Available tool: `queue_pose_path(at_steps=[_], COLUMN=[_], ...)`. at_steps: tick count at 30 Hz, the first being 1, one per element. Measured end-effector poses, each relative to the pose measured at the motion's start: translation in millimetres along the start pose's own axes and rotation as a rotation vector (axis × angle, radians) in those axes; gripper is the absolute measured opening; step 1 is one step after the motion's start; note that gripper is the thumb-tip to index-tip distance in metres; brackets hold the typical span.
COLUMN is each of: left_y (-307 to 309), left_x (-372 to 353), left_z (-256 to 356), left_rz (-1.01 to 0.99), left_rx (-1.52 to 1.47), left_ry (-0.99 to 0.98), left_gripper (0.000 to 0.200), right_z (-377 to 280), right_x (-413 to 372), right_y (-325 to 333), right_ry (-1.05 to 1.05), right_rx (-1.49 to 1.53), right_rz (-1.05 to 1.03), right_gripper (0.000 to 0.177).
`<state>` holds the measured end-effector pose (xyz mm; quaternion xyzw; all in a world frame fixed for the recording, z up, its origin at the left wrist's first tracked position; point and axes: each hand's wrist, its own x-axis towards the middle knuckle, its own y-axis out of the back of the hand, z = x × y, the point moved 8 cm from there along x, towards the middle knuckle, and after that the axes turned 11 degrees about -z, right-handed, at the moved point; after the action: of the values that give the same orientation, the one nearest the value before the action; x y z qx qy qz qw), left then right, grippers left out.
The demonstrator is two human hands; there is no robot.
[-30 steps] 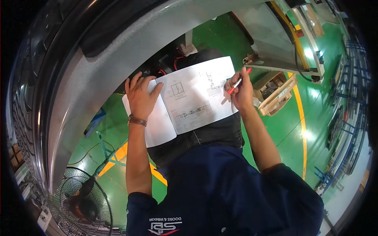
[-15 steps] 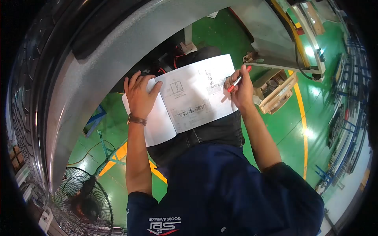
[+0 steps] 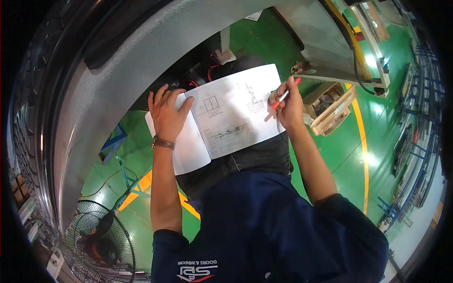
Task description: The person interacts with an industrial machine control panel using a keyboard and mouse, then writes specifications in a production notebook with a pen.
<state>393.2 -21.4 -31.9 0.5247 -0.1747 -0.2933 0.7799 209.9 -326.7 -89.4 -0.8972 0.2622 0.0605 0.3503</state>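
Booklet (image 3: 231,120) edged upward. Left hand (image 3: 167,117) spreads flat on it; right hand (image 3: 290,109) pinches a red marker (image 3: 283,96). Slipping pages could smear the mark.

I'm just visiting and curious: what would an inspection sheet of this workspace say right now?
Surface: booklet of drawings lies open on the person's lap.
Job's things: red marker, its tip near the right page.
Clutter: wooden crate on the floor nearby.
Hands: left hand open, flat on the left page; right hand grips the red marker.
Cables: red wires beyond the booklet; black cable farther right.
Surroundings: green floor with a yellow line, fan, curved grey metal panel.
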Motion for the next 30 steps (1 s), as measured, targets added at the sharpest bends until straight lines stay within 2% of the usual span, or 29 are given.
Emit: queue_pose_path(at_steps=[9,30], left_y=[-1.0,-3.5], left_x=[0.2,-0.1], left_z=[-0.4,-2.4], left_rz=[-0.006,0.01], left_rx=[-0.006,-0.001], left_ry=[-0.005,-0.006], left_gripper=[0.032,0.033], right_z=[-2.2,-1.2], right_x=[-2.1,0.7], right_y=[-5.3,-2.1], right_ry=[-0.047,-0.01], right_rx=[-0.038,-0.026], right_rz=[0.04,0.02], right_gripper=[0.056,0.055])
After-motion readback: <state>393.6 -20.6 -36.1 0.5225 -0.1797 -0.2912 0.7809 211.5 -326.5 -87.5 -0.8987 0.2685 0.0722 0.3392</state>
